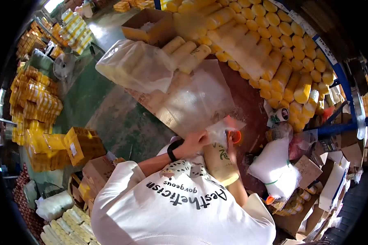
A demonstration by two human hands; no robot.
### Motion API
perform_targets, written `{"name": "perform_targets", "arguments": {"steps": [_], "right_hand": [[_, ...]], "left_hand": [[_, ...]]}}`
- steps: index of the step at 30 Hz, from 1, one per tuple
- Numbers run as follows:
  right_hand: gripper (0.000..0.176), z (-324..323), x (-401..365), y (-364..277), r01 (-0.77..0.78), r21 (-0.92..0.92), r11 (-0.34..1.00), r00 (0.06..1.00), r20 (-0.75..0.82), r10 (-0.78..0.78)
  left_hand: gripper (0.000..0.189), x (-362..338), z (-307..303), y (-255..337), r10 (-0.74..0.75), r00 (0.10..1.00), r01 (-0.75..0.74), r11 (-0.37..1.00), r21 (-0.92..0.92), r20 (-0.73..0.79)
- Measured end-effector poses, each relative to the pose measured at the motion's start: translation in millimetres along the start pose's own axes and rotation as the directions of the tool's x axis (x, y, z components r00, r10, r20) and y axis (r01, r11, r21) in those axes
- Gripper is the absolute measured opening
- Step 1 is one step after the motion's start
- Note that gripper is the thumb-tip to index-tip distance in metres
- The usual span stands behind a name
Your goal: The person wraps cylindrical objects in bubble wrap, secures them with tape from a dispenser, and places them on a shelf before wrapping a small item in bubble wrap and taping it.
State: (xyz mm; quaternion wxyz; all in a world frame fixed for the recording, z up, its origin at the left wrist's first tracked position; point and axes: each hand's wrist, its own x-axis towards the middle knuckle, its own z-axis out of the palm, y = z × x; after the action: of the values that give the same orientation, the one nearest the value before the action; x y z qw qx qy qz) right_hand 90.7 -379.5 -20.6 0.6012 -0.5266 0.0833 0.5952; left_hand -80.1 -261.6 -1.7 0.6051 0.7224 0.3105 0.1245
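A pale yellow filled plastic bag with dark green printing (221, 163) stands tilted against the front of the white shirt. My left hand (195, 141), with a black band at the wrist, is closed at the gathered clear top of this bag. My right hand (232, 149) is at the bag's right side, its fingers bent round the upper edge beside a round orange object (234, 136). Clear film and something reddish stick up between the hands; the exact grip there is too small to tell. Beyond them, a clear plastic sheet (200, 98) lies on the table.
Three filled cylindrical bags (194, 58) lie by a large clear plastic bag (139, 67) and an open carton (149, 24). Yellow-ended rolls (282, 45) are stacked at the back right. A white sack (276, 167) stands at right. Yellow-taped cartons (84, 147) stand at left.
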Motion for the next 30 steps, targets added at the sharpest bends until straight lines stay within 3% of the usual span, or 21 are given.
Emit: {"name": "perform_targets", "arguments": {"steps": [2,5,8,9,11,13,16,17,18,19,21,24,27,29,30], "right_hand": [[0.059,19,-45,5,-0.138,0.430,0.892,0.986,0.145,0.083],[0.059,-18,-32,15,-0.027,0.294,0.956,0.905,0.413,-0.101],[0.045,15,-46,4,0.175,0.135,0.975,0.983,0.036,-0.181],[0.041,34,-54,-3,0.221,0.178,0.959,0.974,0.007,-0.226],[0.040,41,-44,-10,0.225,0.163,0.961,0.973,0.014,-0.230],[0.030,41,-41,-20,0.216,0.120,0.969,0.976,0.007,-0.219],[0.025,56,-42,-33,0.475,-0.153,0.867,0.880,0.095,-0.465],[0.034,57,-48,-46,0.344,-0.256,0.903,0.939,0.069,-0.338],[0.036,55,-38,-46,0.398,-0.349,0.849,0.917,0.122,-0.380],[0.038,49,-24,-41,0.446,-0.434,0.783,0.894,0.175,-0.412],[0.040,38,0,-33,0.544,-0.605,0.581,0.829,0.281,-0.484],[0.033,77,-25,-56,0.560,-0.825,0.081,0.647,0.374,-0.664],[0.033,91,8,-79,0.486,-0.711,-0.508,0.231,0.665,-0.710],[0.032,100,28,-99,0.545,-0.832,-0.101,0.663,0.502,-0.556],[0.031,104,32,-107,0.490,-0.866,0.100,0.819,0.418,-0.393]], "left_hand": [[0.018,2,7,-6,0.002,0.998,0.000,0.999,-0.036,0.068],[0.022,6,18,21,0.055,0.997,-0.051,0.996,-0.076,0.059],[0.016,13,-12,71,-0.105,0.992,0.122,0.899,-0.420,0.065],[0.016,20,-16,67,-0.031,0.999,0.036,0.885,-0.465,0.018],[0.015,31,-19,51,0.104,0.991,-0.131,0.824,-0.552,-0.080],[0.013,39,-31,51,0.063,0.994,-0.099,0.833,-0.544,-0.085],[0.011,49,-36,51,0.023,0.991,-0.093,0.823,-0.561,-0.130],[0.010,54,-39,51,0.061,0.989,-0.125,0.834,-0.538,-0.135],[0.010,61,-43,51,0.100,0.985,-0.160,0.842,-0.516,-0.142],[0.009,70,-44,43,0.152,0.969,-0.206,0.935,-0.291,-0.196],[0.009,78,-47,37,0.181,0.960,-0.229,0.946,-0.227,-0.216],[0.008,84,-65,61,0.295,0.937,-0.301,0.954,-0.005,-0.188],[0.007,89,-72,69,0.370,0.923,-0.346,0.919,0.188,-0.108],[0.010,93,-74,70,0.417,0.898,-0.339,0.857,0.389,-0.137],[0.011,94,-76,68,0.463,0.866,-0.345,0.827,0.444,-0.188]]}}
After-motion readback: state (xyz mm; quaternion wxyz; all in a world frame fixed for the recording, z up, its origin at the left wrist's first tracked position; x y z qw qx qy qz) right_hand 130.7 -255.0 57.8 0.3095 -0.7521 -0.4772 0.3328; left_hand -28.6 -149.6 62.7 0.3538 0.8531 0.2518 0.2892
